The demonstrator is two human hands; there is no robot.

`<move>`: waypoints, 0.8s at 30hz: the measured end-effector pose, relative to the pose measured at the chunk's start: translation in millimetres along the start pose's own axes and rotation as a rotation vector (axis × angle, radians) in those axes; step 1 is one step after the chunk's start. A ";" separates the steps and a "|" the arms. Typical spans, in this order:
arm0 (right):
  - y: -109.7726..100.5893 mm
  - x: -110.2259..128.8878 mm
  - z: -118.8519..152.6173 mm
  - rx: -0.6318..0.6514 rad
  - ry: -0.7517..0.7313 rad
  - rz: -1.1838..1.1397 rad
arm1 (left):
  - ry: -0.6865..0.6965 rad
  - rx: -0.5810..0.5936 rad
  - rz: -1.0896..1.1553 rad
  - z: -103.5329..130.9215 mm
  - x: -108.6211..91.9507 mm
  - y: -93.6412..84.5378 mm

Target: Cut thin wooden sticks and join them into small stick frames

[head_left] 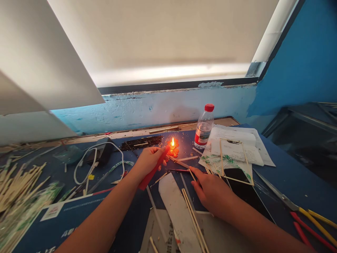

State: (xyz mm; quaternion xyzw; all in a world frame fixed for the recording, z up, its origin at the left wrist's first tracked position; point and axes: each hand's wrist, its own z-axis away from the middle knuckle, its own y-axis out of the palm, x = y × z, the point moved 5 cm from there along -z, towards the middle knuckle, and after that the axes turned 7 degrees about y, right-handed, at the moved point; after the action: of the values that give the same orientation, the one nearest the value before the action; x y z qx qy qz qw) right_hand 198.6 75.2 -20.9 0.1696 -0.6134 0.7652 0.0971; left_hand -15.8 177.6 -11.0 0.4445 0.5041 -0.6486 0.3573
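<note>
A small flame [172, 143] burns on an orange-red candle [173, 151] in the middle of the blue table. Just left of it, my left hand [152, 160] is closed on a flat red strip [152, 172], whose upper end is near the flame. My right hand [206, 184], to the right of and nearer than the candle, pinches a thin wooden stick [181, 162] whose far end reaches toward the candle and my left fingertips. Whether that end touches the strip is hard to tell.
A red-capped bottle [203, 128], papers [234, 144] and a stick frame [221, 158] stand or lie right of the flame. Scissors [284, 200] lie far right, beyond a black phone [244, 189]. A white cable [121, 154] and stick bundles [21, 182] are left.
</note>
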 end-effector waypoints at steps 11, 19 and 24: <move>0.6 -0.6 1.1 0.000 0.003 0.007 | -0.102 0.034 -0.018 -2.8 14.8 3.5; -0.2 -0.7 1.0 0.001 0.006 0.009 | -0.068 -0.019 0.027 -3.5 13.5 -0.1; -2.0 -0.4 1.5 -0.003 -0.003 0.000 | 0.010 -0.106 0.114 -0.2 2.8 -1.3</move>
State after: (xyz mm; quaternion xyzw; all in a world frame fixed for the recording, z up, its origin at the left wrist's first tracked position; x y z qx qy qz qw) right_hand 199.9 74.2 -18.9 0.1704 -0.6145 0.7642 0.0964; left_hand -17.9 178.1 -13.2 0.4562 0.5136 -0.5972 0.4141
